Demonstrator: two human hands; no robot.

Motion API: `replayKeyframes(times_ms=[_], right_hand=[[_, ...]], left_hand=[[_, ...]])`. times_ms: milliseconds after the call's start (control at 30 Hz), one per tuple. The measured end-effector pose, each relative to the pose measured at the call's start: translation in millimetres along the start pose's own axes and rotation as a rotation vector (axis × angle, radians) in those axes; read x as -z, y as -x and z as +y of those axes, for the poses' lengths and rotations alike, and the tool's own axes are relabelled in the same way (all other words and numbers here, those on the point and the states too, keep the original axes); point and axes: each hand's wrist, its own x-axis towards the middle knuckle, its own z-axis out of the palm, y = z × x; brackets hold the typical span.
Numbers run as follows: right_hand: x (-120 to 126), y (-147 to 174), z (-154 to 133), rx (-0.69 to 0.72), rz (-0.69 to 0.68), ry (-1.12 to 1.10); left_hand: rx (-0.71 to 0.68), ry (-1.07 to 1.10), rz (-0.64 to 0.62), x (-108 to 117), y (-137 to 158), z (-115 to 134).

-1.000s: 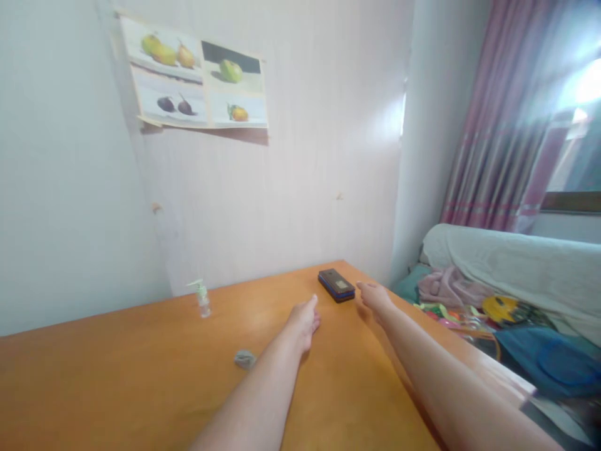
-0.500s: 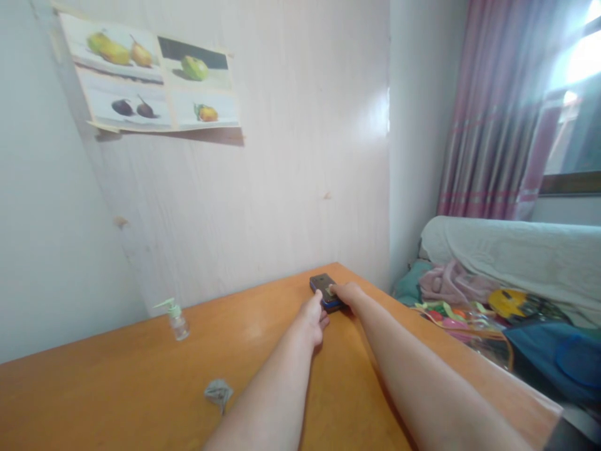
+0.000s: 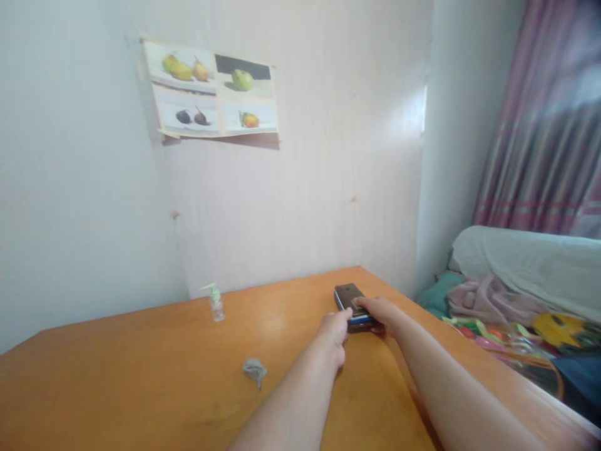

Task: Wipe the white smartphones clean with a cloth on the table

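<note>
A phone in a dark brown flip case (image 3: pixel 348 295), with a blue strip along its edge, is near the far right corner of the wooden table (image 3: pixel 141 369). My right hand (image 3: pixel 381 312) grips its right side, thumb on top and the fingers partly hidden beneath. My left hand (image 3: pixel 337 333) is closed at its near left corner, with the thumb against the edge and the other fingers curled. A crumpled grey cloth or bag (image 3: pixel 255 371) lies left of my left forearm. Farther back stands a small clear pump bottle (image 3: pixel 216 305) with a pale green top.
A sheet of fruit pictures (image 3: pixel 213 91) hangs on the wall behind the table. Right of the table is a sofa with a white cover (image 3: pixel 526 260), heaped with a pink cloth (image 3: pixel 498 299) and colourful items. A striped curtain (image 3: pixel 539 125) hangs beyond.
The camera view has turned left, so everything sits farther right in the picture. Both hands stay at the phone, and the near end of its case appears slightly lifted apart.
</note>
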Motion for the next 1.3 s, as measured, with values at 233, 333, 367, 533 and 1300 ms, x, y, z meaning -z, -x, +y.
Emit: replayKeyframes(times_ms=[233,333,367,533,1300], right_hand=[[-6.2,34.0,4.9,-0.074,-0.131,-0.118],[-11.1,47.1,4.3,-0.058,-0.190,-0.204],[-14.2,51.9,3.0,-0.048,-0.217,-0.242],[-50.3,90.4,-20.2,0.037,-0.398,-0.336],[-416.9,257.1,-132.0,0.690,-0.536,0.349]], left_hand=[[-0.101,0.036,-0.037,4.6,44.8,1.9],[-0.145,0.040,-0.058,18.9,66.6,6.2],[-0.157,0.037,-0.064,26.7,74.7,8.1],[-0.243,-0.020,-0.034,90.0,121.5,21.5],[-0.628,0.087,1.091,454.9,177.3,56.3]])
